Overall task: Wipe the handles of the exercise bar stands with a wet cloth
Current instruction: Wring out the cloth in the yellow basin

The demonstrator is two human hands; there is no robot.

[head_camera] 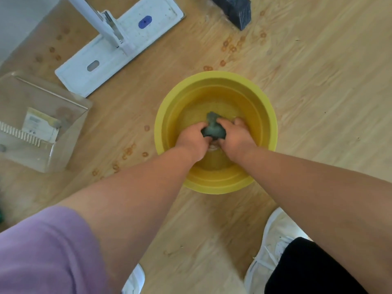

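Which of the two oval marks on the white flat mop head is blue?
The oval mark on the far half, beyond the mop handle; the nearer one is grey.

I see both bare forearms reaching forward and down, converging toward the middle. My left hand and right hand sit close together, knuckles up, fingers curled and gripping the same dark cloth bunched between them.

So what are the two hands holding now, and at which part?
Both grip one dark green cloth over the yellow basin: left hand at its left end, right hand at its right end.
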